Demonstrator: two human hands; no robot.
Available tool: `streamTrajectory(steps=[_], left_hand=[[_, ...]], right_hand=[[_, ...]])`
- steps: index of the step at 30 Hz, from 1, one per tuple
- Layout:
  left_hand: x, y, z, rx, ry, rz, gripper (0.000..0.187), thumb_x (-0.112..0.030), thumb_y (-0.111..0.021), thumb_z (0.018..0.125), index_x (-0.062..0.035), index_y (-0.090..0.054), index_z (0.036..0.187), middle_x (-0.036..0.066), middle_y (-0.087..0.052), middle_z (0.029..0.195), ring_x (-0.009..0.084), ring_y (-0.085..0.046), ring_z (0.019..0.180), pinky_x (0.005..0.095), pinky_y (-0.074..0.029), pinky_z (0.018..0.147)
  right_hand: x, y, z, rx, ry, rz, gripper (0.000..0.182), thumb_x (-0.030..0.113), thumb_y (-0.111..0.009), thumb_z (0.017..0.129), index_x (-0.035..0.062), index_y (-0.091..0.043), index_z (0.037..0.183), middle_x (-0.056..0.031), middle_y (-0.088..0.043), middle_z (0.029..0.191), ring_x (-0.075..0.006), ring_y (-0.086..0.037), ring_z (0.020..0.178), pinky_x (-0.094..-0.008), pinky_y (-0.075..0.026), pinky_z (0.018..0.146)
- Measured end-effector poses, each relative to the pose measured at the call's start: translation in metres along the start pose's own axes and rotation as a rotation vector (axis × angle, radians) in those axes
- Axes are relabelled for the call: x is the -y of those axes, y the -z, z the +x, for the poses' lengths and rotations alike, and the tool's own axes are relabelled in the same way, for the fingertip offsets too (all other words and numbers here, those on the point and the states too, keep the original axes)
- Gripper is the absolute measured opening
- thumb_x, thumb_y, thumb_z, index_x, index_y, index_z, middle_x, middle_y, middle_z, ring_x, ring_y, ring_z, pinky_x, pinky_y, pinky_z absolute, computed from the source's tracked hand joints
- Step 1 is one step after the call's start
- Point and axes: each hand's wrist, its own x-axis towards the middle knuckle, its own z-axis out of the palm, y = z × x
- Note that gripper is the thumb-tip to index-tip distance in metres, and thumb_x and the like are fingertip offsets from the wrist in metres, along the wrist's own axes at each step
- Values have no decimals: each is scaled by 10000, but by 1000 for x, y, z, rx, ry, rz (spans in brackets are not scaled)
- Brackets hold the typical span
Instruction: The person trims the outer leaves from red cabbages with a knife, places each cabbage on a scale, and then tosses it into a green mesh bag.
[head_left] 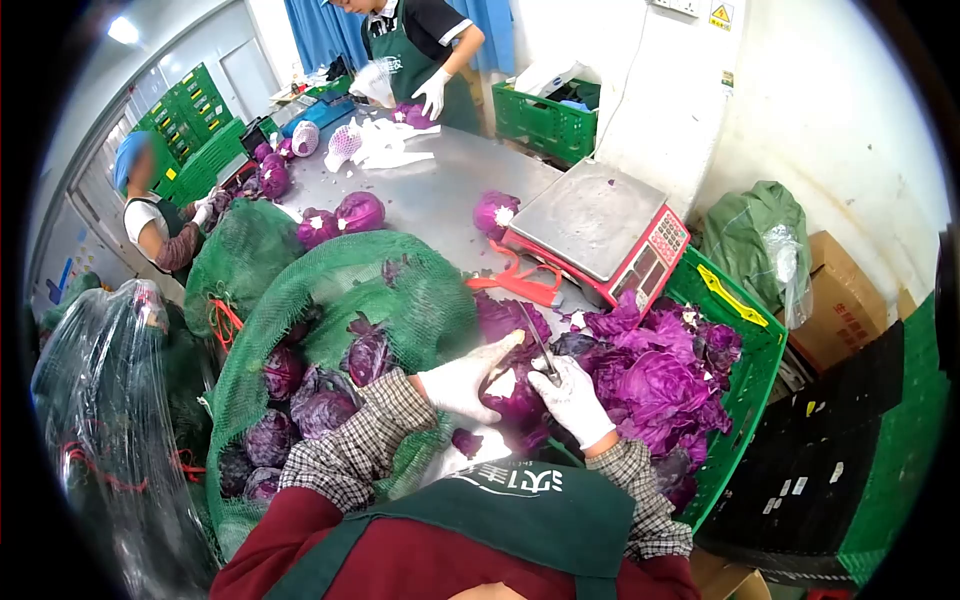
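My left hand (468,382), in a white glove, is closed on the side of a red cabbage (518,408) in front of my apron. A pale cut patch shows on the cabbage. My right hand (574,402), gloved too, grips a knife (538,338) whose dark blade points up and away from me, close beside the cabbage. Just beyond the hands lies another purple cabbage (512,318). Loose purple leaves (655,375) are heaped in a green crate (738,410) to the right. On the left, a green mesh sack (345,262) holds several red cabbages (325,402).
A red scale (590,225) stands on the metal table (430,195), with a red-orange tool (520,282) before it. Several cabbages (360,212) lie farther back. One co-worker (425,60) stands across the table, another (155,215) at left. Wrapped sacks (115,400) stand left.
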Motion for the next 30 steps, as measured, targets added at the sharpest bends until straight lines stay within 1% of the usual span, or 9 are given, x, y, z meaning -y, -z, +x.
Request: streamTrajectory(steps=[7,9,13,15,17,19,21,26,30], left_hand=[[23,-14,-3,-122,152,172,1120,-376,-881,614,104,-272,1423,269,-391,1405,349,-398,1332,385,-315,1131],[11,-30,-5,-269,310,103,1232,-647,-768,634,109,-241,1451,355,-197,1509,436,-199,1432,434,-196,1180],[46,-39,-35,-438,336,-388,987,-116,-838,737,35,-189,1465,196,-406,1398,239,-457,1293,385,-422,1076],[41,-29,-50,-439,428,-695,959,-133,-824,761,31,-193,1463,187,-425,1385,246,-481,1270,383,-412,1080],[34,-31,-51,-476,433,-798,963,-142,-823,764,31,-188,1466,188,-435,1380,247,-481,1272,389,-411,1079],[48,-41,-38,-435,396,-372,1043,-267,-857,723,35,-197,1472,228,-396,1422,290,-451,1308,406,-379,1097],[-5,-30,-18,-331,313,248,1152,-570,-799,640,8,-258,1477,313,-269,1483,435,-348,1353,466,-334,1116],[-34,-47,10,-290,150,331,1115,-555,-818,629,35,-331,1441,244,-281,1522,405,-318,1384,444,-297,1137],[-26,-57,18,-352,176,307,1130,-546,-805,626,25,-293,1456,289,-249,1508,452,-337,1341,486,-298,1119]], right_hand=[[-8,-10,-9,-95,109,-381,141,98,-612,902,-25,-589,966,-152,-625,837,-241,-619,725,-337,-507,692],[-5,-16,-15,-148,9,-309,112,92,-596,907,-14,-588,939,-140,-625,810,-241,-617,686,-338,-509,661],[-66,33,-40,-426,-129,-410,84,83,-589,915,3,-590,941,-81,-611,785,-129,-574,690,-275,-492,626],[-119,75,-66,-532,-328,-45,93,18,-539,932,8,-570,1019,-40,-601,915,-112,-570,767,-249,-501,693],[-119,96,-80,-700,-106,51,225,40,-575,932,-6,-552,1151,-72,-587,999,-158,-582,926,-288,-502,848],[-42,97,-67,-598,5,-684,375,94,-590,944,-8,-509,1296,-119,-601,1068,-213,-576,1020,-311,-483,913],[-25,79,-51,-475,133,-766,477,164,-592,959,8,-450,1387,-141,-607,1137,-255,-590,972,-334,-488,893],[-27,8,-52,-73,-25,-205,428,174,-518,998,-29,-454,1369,-161,-603,1206,-249,-619,996,-353,-506,872],[-24,6,-52,9,218,-422,405,145,-423,1014,-76,-412,1353,-289,-506,1306,-368,-533,1200,-420,-448,1009]])
